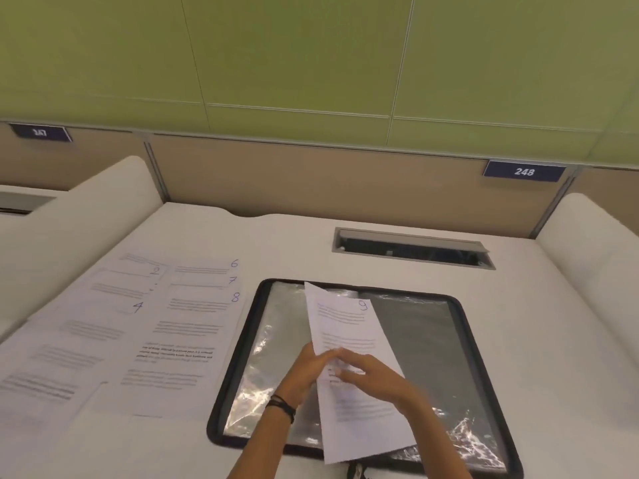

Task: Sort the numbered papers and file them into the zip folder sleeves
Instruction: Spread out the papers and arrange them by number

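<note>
Green wall panels [311, 46] stand behind a white desk [518, 305]. On the desk lies the open folder [238, 357], black-rimmed, with shiny clear sleeves [262, 354]. Paper 9 [345, 326] is held tilted over the middle of the folder. The left hand [307, 366] pinches its left edge. The right hand [373, 375] lies on the sheet with its fingers meeting the left ones, but blur hides whether it grips. Papers 2, 4, 6, 7 and 8 [173, 323] lie overlapped just left of the folder.

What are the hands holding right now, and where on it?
Left hand and right hand both hold the paper marked 9 around its middle.
</note>
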Tool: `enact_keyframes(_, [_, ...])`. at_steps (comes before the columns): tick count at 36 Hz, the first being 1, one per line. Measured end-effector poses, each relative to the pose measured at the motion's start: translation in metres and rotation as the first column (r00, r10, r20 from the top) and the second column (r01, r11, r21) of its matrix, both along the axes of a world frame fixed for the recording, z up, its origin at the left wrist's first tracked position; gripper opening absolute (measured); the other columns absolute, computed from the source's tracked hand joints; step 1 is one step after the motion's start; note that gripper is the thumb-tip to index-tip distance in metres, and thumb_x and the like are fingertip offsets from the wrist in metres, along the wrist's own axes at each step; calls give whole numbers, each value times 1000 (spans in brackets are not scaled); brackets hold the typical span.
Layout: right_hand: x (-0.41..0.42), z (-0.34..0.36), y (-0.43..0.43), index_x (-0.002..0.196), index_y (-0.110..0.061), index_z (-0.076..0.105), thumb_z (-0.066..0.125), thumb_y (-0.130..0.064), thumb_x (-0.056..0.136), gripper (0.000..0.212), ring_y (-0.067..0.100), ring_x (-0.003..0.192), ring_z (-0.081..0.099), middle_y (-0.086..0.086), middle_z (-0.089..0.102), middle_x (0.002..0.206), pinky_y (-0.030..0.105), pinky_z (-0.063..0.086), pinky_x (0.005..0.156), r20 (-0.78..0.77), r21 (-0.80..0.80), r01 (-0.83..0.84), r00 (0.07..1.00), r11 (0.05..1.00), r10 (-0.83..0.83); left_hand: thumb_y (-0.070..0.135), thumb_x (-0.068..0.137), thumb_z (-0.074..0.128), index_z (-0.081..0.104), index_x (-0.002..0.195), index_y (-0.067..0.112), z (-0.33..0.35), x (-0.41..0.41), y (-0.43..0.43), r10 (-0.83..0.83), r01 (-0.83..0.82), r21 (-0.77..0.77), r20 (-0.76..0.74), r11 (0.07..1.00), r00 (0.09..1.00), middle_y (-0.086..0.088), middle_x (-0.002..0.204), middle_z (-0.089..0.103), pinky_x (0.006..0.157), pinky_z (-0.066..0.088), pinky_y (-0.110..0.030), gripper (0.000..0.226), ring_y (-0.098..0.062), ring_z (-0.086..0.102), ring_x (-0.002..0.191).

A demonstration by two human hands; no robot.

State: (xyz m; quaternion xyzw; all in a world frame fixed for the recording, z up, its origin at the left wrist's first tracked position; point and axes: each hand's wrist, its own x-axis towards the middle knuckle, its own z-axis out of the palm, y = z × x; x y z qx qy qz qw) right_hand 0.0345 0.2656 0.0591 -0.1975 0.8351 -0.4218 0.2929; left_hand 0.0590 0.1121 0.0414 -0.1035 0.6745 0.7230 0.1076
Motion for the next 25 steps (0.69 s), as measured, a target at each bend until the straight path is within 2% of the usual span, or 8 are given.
enact_keyframes(2, [-2,-1,-9,133,-22,50,51,-30,95,39,0,119,43,-17,44,135,14,35,98,-15,-18,31,999,999,-31,13,93,55,60,112,22,-1,6,-22,44,-44,-27,2,999,999,-4,111,69,87,55,-37,22,-22,68,97])
enact_keyframes(5, [-6,-6,-20,128,-21,54,53,-27,95,34,1,116,47,-8,51,132,11,42,93,-73,-61,140,987,988,-144,12,92,58,61,112,17,-1,16,-54,121,-119,-37,39,992,992,-8,107,70,80,57,-37,21,-22,70,91])
enact_keyframes(7, [-8,-11,-28,130,-21,51,52,-22,95,35,7,121,45,-5,48,135,8,40,89,-78,-83,214,972,973,-220,13,91,59,62,111,19,2,24,-75,152,-149,-61,47,987,987,-5,105,71,75,57,-30,20,-17,70,89])
enact_keyframes(11, [-12,-19,-46,135,-15,43,54,-14,94,43,23,128,44,4,43,141,31,40,98,-47,-121,332,939,935,-340,17,89,64,62,106,24,14,45,-115,239,-234,-106,28,966,971,9,97,70,67,54,-19,19,-5,69,83])
enact_keyframes(13, [-11,-22,-54,136,-16,40,53,-12,93,45,23,119,49,7,47,136,32,44,93,-1,-103,333,942,937,-335,19,86,66,64,106,25,19,56,-131,263,-260,-119,16,958,965,11,94,73,67,54,-19,21,-7,70,86])
enact_keyframes(15, [-8,-26,-66,138,-19,35,54,-12,92,50,22,108,54,8,49,129,28,49,81,94,-103,310,949,945,-301,20,85,67,64,106,25,22,68,-149,294,-291,-135,5,947,956,15,91,73,66,54,-19,22,-7,70,87])
enact_keyframes(17, [-5,-28,-79,140,-22,30,56,-13,92,55,22,104,56,8,50,124,25,50,69,161,-113,295,948,949,-276,18,85,67,64,106,25,25,77,-164,327,-324,-142,1,936,945,17,89,73,66,54,-19,22,-6,70,86])
enact_keyframes(25, [11,-27,-128,131,-22,34,55,5,86,56,22,88,67,15,66,99,22,54,58,287,-207,300,928,931,-235,18,81,72,67,106,17,16,99,-216,430,-418,-206,10,885,903,4,98,73,71,57,-28,26,-15,71,87])
